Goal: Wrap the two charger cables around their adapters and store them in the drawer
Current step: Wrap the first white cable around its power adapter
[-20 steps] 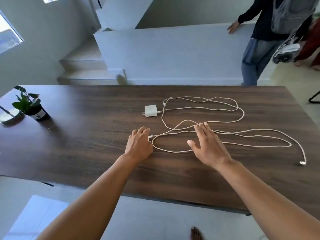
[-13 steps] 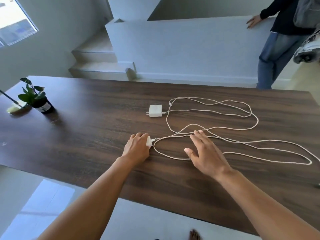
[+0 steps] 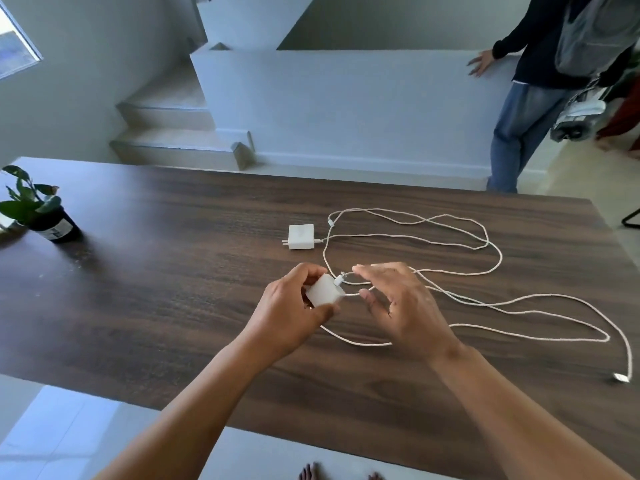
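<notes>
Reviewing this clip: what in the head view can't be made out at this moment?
- The drawer: nowhere in the head view.
- Right hand: whether its fingers pinch the cable is unclear; they overlap it.
- Held adapter: its prongs are hidden by the left hand.
- Which loose cable run belongs to the second adapter: strands cross.
- Potted plant: cut by the left edge.

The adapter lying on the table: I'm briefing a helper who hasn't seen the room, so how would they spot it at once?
On the dark wooden table, look beyond the two hands, toward the far edge. There a white square adapter lies flat, prongs pointing left, its cable looping off to the right. Unlike the other adapter, gripped in the left hand, nothing touches it.
</notes>
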`<state>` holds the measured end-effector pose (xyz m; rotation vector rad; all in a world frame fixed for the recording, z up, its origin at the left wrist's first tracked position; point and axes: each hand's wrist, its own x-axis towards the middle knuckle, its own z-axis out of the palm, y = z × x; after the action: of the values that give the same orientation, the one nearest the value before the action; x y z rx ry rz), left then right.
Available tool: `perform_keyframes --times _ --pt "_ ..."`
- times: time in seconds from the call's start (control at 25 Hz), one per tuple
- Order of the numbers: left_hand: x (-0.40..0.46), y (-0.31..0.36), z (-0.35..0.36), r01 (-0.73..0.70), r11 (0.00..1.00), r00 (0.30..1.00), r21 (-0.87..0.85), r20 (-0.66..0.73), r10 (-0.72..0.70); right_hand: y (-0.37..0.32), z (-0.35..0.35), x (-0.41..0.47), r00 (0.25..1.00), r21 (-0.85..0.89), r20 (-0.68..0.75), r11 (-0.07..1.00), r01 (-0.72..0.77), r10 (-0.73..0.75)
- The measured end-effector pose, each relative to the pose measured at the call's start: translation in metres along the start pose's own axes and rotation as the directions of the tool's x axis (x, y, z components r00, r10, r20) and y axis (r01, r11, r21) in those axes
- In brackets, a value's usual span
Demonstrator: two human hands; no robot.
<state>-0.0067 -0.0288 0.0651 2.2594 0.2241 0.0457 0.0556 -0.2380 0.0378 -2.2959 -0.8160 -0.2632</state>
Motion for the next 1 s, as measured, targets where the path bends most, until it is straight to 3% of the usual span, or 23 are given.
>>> perform_keyframes --times 0.2,0.36,0.44,0.6,0.76,0.8,0.92,1.0 --pt "0.000 0.028 -0.017 0.051 0.914 0.993 -0.403 0.118 -0.003 -0.001 -0.016 0.007 0.988 0.110 -0.117 0.990 -0.086 0.099" --pt "-0.009 0.049 -0.028 0.245 0.620 0.952 -0.745 0.305 -0.010 -0.008 -0.024 0.005 0.977 0.248 -0.107 0.957 -0.152 0.183" --pt "-0.011 0.058 -0.036 0.328 0.554 0.912 -0.765 0.409 0.024 -0.015 -0.033 0.006 0.956 0.366 -0.102 0.904 -0.220 0.274" --pt "-0.012 0.065 -0.044 0.294 0.626 0.903 -0.722 0.425 0.067 -0.022 -0.053 0.009 0.938 0.476 -0.141 0.853 -0.216 0.316" --pt "-0.004 0.074 -0.045 0.382 0.445 0.880 -0.810 0.465 0.091 -0.019 -0.064 0.011 0.917 0.460 -0.200 0.860 -0.222 0.344" --pt "-0.001 0.075 -0.043 0.377 0.440 0.875 -0.815 0.469 0.119 -0.019 -0.065 0.012 0.913 0.460 -0.210 0.859 -0.223 0.349" --pt "0.006 0.081 -0.028 0.239 0.564 0.909 -0.790 0.386 0.156 -0.015 -0.067 0.017 0.913 0.461 -0.204 0.857 -0.229 0.354" --pt "0.011 0.087 -0.021 0.162 0.569 0.950 -0.807 0.283 0.132 -0.014 -0.067 0.019 0.923 0.453 -0.156 0.856 -0.249 0.352"
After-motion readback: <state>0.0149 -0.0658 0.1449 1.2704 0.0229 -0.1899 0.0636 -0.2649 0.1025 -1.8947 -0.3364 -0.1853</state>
